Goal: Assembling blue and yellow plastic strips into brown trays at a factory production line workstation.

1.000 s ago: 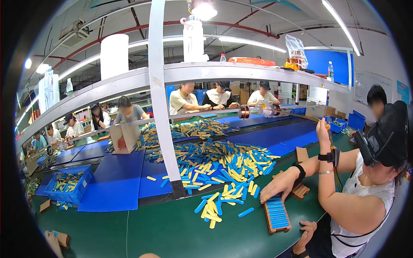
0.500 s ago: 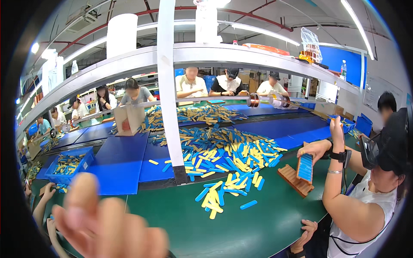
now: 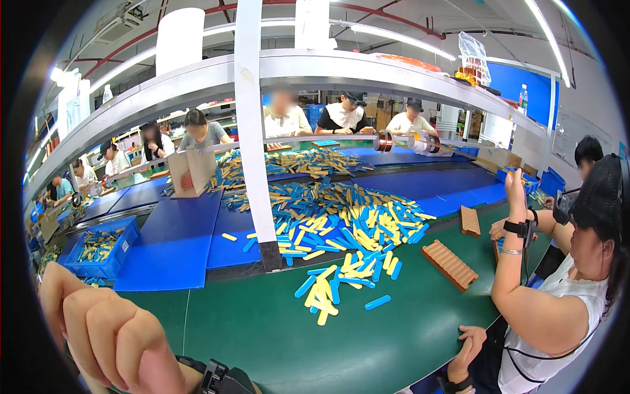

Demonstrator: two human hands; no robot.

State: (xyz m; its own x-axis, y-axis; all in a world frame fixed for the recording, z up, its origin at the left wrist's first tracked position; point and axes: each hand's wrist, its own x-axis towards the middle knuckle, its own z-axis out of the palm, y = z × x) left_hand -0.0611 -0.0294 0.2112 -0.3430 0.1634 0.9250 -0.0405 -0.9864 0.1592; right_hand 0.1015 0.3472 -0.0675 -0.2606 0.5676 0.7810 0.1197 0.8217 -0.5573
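My left hand [image 3: 111, 328] is raised close at the lower left, curled into a fist with its knuckles showing. Nothing sticks out of it, and its palm side is hidden. A black strap [image 3: 220, 379] circles that wrist. At the lower right, my right hand [image 3: 471, 345] rests on the edge of the green table [image 3: 262, 335], fingers spread and holding nothing. Closest in front lies a loose pile of flat, round-ended yellow and blue sticks [image 3: 325, 289]. One blue stick [image 3: 378, 302] lies apart from it. A brown ribbed tray [image 3: 450, 264] is beyond my right hand.
A larger stick heap [image 3: 367, 217] covers the blue sheets. At left stands a blue bin [image 3: 102, 246] of sticks. A white post [image 3: 249, 131] and shelf beam [image 3: 367, 69] cross ahead. A co-worker's forearm [image 3: 508, 262] rises at right, beside a second brown tray [image 3: 470, 220].
My left hand has moved left and down, its fingers curling into a fist. The co-worker's tray with blue sticks has moved right, now mostly behind the forearm. My right hand stays at the edge.
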